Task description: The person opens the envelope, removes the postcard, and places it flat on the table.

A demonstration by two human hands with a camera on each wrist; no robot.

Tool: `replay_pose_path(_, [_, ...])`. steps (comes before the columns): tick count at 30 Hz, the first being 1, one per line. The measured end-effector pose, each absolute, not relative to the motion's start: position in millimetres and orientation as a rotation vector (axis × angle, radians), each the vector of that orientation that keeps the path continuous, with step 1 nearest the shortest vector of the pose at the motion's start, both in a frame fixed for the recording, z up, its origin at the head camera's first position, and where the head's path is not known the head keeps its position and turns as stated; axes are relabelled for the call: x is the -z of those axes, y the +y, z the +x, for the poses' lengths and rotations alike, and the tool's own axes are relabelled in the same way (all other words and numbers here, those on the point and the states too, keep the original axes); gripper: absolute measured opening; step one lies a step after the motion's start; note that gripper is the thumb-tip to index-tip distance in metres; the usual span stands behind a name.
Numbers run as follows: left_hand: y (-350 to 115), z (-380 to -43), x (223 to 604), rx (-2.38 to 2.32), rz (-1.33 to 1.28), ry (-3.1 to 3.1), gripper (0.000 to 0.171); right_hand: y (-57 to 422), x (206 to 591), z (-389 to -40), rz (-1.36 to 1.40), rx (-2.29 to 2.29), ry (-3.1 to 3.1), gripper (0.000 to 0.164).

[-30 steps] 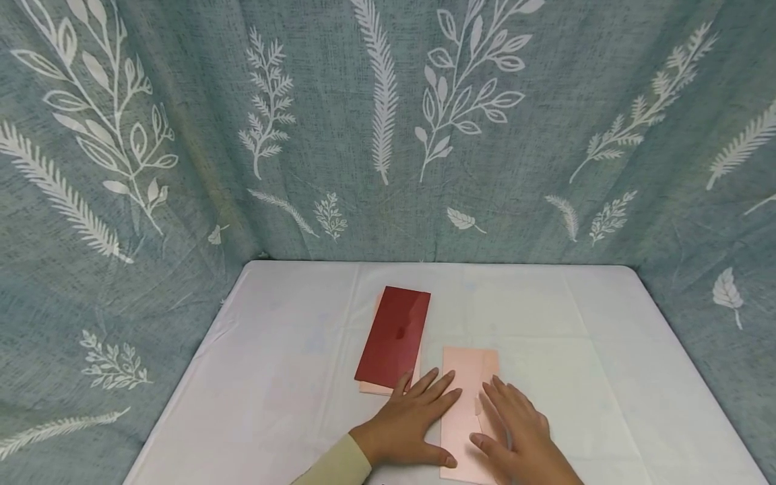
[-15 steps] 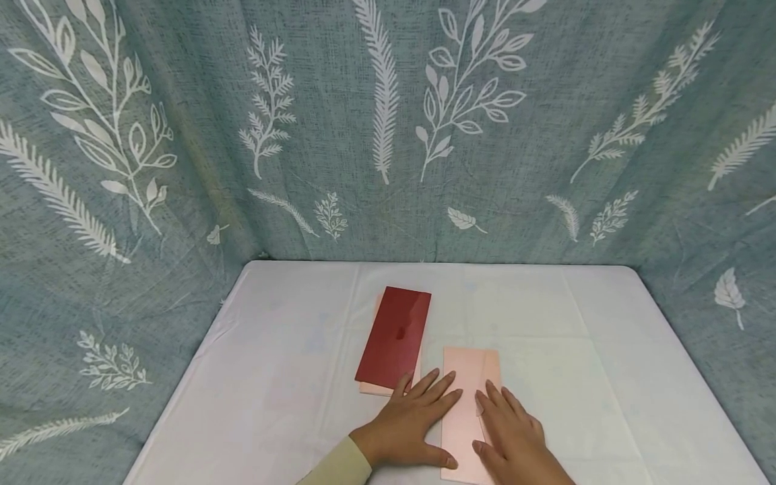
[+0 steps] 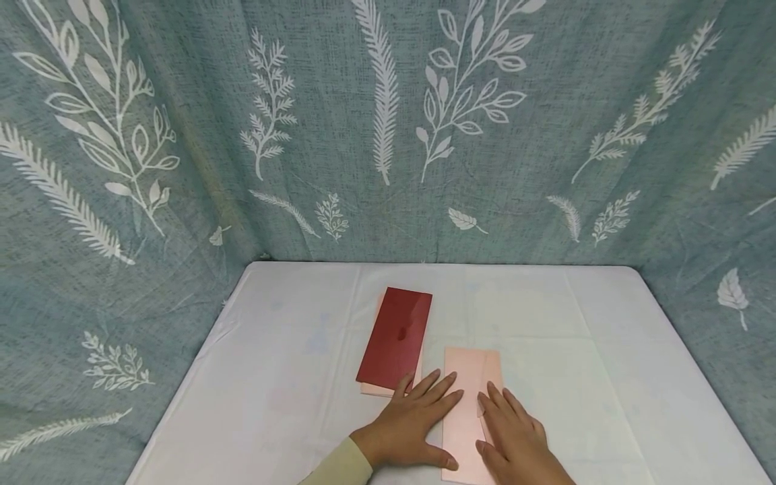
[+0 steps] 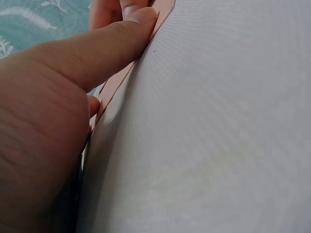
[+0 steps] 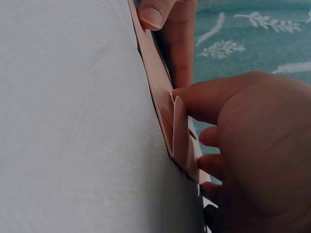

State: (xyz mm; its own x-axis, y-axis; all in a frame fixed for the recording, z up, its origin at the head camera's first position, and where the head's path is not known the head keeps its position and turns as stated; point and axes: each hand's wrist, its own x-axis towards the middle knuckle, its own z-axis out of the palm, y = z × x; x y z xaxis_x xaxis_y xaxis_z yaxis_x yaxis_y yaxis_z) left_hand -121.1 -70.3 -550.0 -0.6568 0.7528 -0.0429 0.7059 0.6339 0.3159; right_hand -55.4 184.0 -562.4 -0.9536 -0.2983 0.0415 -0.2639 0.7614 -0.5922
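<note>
Right grip (image 3: 515, 434) has settled onto the pink envelope (image 3: 465, 428), fingers extended; spread left grip (image 3: 409, 428) overlaps its left edge.

Left hand (image 3: 407, 431) is palm down, fingers fanned toward 1 or 2 o'clock, thumb poking out just past 3. Right hand (image 3: 515, 431) has its fingers kinda bunched, aimed around 11, thumb near 10, wrist (image 3: 550, 466) trailing off toward 5.
</note>
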Motion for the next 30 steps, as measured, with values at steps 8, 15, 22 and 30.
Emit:
replay_pose_path(8, [-70, -121, 550, -0.401, 1.212, 2.684, 0.108, 188, 564, -56, -0.496, 0.996, 2.895, 0.068])
replay_pose_path(15, [-69, -122, 552, -0.415, 1.196, 2.674, 0.109, 190, 563, -56, -0.549, 1.041, 2.910, 0.064])
replay_pose_path(22, [-69, -122, 553, -0.412, 1.197, 2.680, 0.109, 191, 562, -54, -0.558, 1.098, 2.900, 0.064])
replay_pose_path(30, [-69, -122, 553, -0.417, 1.206, 2.684, 0.108, 196, 563, -55, -0.598, 1.121, 2.949, 0.066])
